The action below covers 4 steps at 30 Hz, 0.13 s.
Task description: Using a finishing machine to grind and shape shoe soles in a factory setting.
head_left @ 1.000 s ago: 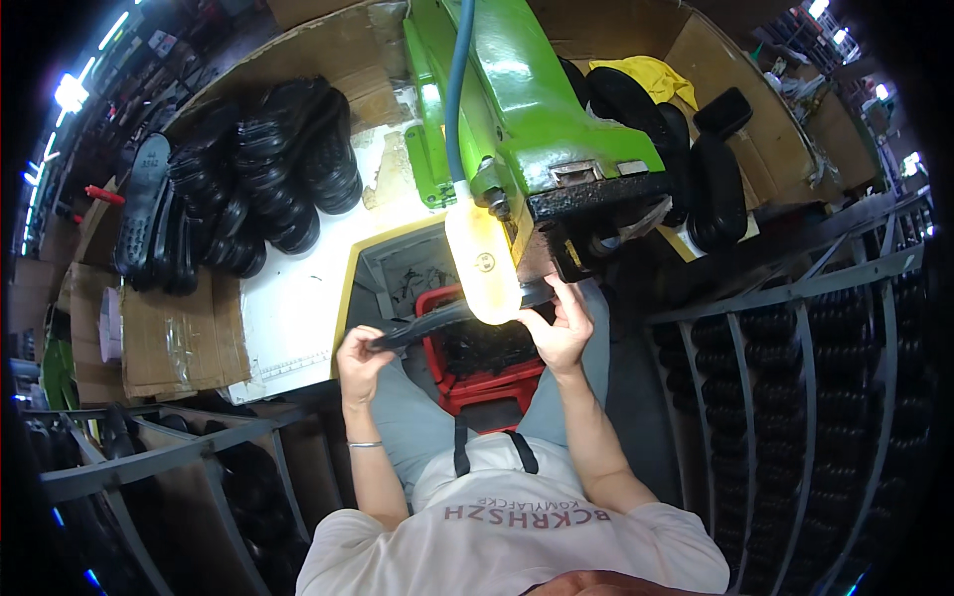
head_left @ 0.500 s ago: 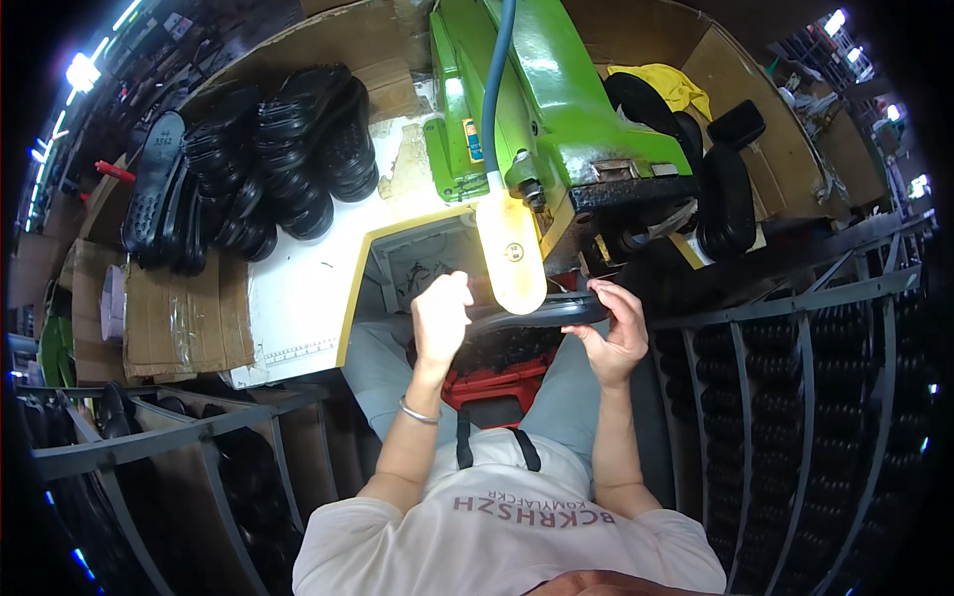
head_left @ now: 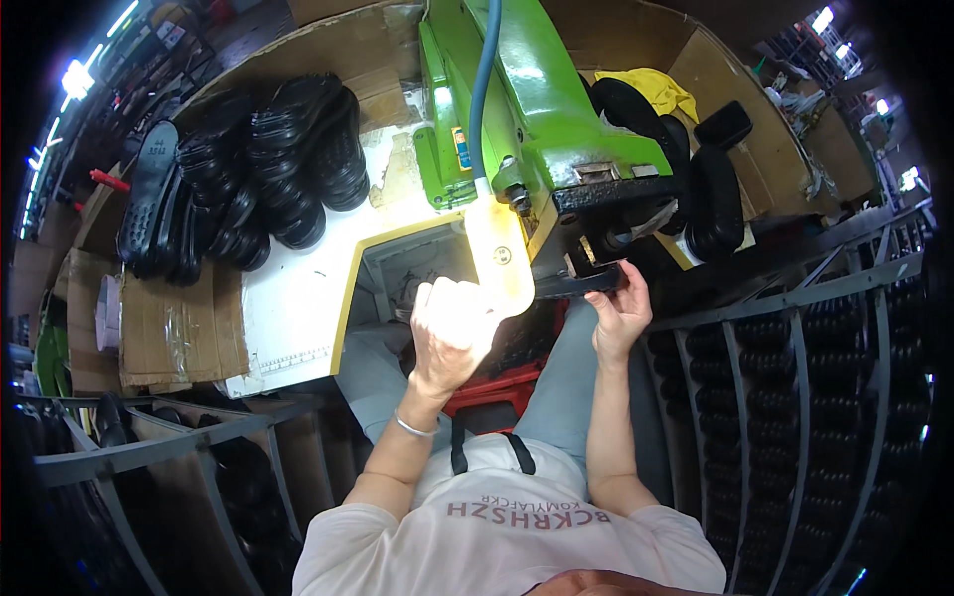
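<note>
A black shoe sole [head_left: 578,285] is held edge-on below the head of a green sole-stitching machine [head_left: 542,109]. My right hand [head_left: 621,308] pinches its right end between thumb and fingers. My left hand [head_left: 452,336] is a closed fist at the lower left of a bright lamp [head_left: 502,253] with a pale, long head. What that fist holds, if anything, is hidden. The lamp and the fist cover the left part of the sole. Its right part is close under the machine's dark working end [head_left: 606,233].
Stacked black soles [head_left: 298,149] stand on the white table [head_left: 288,318] at left, beside cardboard [head_left: 184,328]. More soles [head_left: 714,199] and a yellow cloth [head_left: 651,89] lie at right. Metal racks [head_left: 795,308] flank me. Something red [head_left: 497,387] is below, between my legs.
The sole has moved up and closer to the machine's working end. My left hand has moved right toward the lamp and turned into a tighter fist. My right hand still pinches the sole.
</note>
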{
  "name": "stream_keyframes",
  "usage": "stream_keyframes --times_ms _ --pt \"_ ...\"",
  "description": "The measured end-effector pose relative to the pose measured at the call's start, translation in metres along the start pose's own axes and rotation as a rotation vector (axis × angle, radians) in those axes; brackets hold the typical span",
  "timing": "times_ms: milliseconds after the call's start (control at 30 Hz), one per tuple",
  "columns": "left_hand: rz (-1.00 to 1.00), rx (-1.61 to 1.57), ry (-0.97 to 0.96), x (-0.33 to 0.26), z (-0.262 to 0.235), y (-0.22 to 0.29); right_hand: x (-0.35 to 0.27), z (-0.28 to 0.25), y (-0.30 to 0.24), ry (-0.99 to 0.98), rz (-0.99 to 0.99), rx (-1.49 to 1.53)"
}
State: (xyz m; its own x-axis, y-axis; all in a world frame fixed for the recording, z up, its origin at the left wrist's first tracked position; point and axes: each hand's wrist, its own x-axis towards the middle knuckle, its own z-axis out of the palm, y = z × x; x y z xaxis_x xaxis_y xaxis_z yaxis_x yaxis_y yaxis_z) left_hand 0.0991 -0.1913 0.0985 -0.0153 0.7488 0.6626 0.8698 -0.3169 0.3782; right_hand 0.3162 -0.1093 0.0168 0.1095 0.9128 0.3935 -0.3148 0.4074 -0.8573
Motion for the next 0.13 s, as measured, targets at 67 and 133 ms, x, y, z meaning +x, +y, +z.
stream_keyframes --times_ms 67,133 --pt "0.010 -0.025 0.033 -0.0009 -0.0023 -0.0043 -0.0018 0.0051 0.0034 0.006 0.004 0.051" --pt "-0.014 -0.068 0.060 -0.0057 -0.0058 -0.0104 -0.0048 0.0102 0.0074 -0.060 0.013 0.086"
